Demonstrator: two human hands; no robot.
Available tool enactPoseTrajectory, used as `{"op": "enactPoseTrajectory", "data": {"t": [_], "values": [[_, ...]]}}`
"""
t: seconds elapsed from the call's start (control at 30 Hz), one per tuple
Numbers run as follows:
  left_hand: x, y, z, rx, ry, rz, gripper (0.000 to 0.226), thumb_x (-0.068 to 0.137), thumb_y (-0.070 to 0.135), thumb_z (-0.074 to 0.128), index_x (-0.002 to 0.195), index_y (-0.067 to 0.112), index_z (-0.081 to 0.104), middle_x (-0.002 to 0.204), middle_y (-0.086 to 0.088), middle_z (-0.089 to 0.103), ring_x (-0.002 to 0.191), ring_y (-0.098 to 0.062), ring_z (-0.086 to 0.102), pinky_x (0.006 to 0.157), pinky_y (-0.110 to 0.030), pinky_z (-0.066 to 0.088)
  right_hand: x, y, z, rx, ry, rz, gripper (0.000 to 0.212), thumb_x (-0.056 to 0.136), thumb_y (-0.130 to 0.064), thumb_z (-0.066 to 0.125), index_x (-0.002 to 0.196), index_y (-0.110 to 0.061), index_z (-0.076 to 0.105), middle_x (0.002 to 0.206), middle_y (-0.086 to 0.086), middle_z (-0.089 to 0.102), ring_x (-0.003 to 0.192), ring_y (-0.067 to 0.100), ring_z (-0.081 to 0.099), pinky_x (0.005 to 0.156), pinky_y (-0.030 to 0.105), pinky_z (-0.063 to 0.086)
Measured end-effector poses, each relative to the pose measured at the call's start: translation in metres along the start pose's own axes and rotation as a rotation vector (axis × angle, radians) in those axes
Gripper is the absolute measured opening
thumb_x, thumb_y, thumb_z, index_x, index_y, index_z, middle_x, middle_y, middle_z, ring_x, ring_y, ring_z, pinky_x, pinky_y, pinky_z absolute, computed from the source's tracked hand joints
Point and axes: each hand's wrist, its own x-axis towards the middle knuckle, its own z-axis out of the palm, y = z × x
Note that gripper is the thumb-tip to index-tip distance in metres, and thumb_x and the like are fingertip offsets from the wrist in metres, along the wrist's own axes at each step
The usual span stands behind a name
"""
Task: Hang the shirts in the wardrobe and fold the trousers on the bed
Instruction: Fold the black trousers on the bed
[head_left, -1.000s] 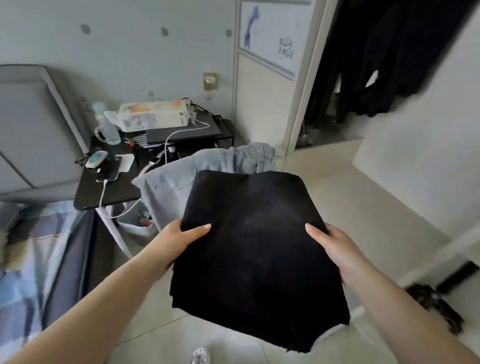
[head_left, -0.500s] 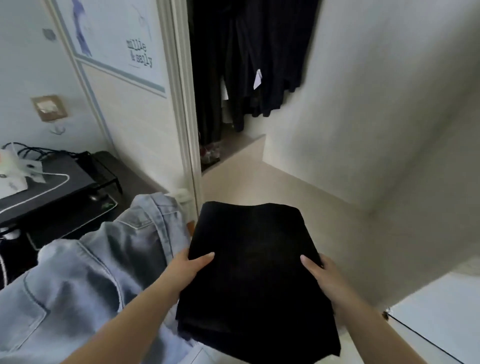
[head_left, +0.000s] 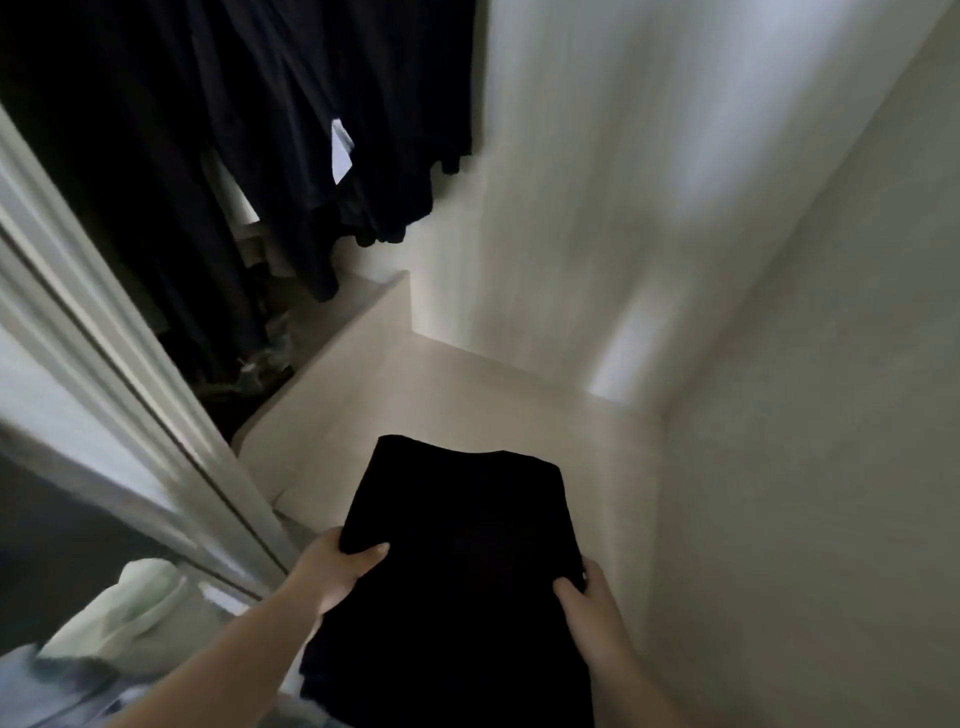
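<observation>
A folded black garment (head_left: 462, 561) lies flat between both of my hands, held out in front of me above the pale floor. My left hand (head_left: 337, 569) grips its left edge, thumb on top. On the opposite edge, my right hand (head_left: 584, 597) grips with the thumb over the cloth. Dark clothes (head_left: 291, 135) hang in the open wardrobe at the upper left. A bit of the light blue denim garment (head_left: 31, 691) shows at the bottom left corner, blurred.
The white wardrobe door frame (head_left: 130, 384) runs diagonally on the left, close to my left hand. A white wall (head_left: 675, 208) stands ahead and to the right. Shoes or clutter (head_left: 260, 364) sit on the dark wardrobe floor. Pale floor (head_left: 467, 395) lies ahead.
The view has swung right and closer to the wardrobe; the side table is out of view. Both hands keep their grip on the black garment, which has come nearer the wardrobe opening.
</observation>
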Motion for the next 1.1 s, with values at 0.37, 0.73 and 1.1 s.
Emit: {"op": "enactPoseTrajectory", "data": {"t": [0.37,0.73,1.1], "values": [[0.142,0.067,-0.025,-0.014,-0.072,-0.072,0.024,0.095,0.014,0.057,0.116,0.003,0.059,0.087,-0.009,0.066,0.071,-0.024,0.061,0.056,-0.028,0.042,0.120,-0.059,0.005,-0.044,-0.034,0.045,0.046,0.096,-0.012,0.048,0.140,-0.016,0.035,0.105,0.008,0.064,0.059,0.011,0.059,0.055,0.025,0.041],[0.295,0.095,-0.023,0.157,-0.200,0.074,0.041,0.093,0.026,0.059,0.132,0.013,0.054,0.123,-0.005,0.062,0.109,-0.024,0.060,0.096,-0.037,0.046,0.226,-0.050,0.048,-0.194,0.125,0.002,0.066,0.094,-0.021,0.055,0.148,-0.030,0.018,0.125,-0.003,0.054,0.108,0.022,0.060,0.086,0.033,0.052],[0.286,0.016,0.023,1.248,0.100,0.767,0.072,0.086,0.060,0.046,0.147,0.025,0.030,0.158,-0.014,0.018,0.145,-0.035,0.012,0.111,-0.061,0.016,0.242,0.015,0.086,-0.945,0.247,-0.319,0.066,0.089,-0.052,0.041,0.146,-0.021,0.033,0.153,0.016,0.029,0.140,0.033,0.028,0.108,0.048,0.030]]}}
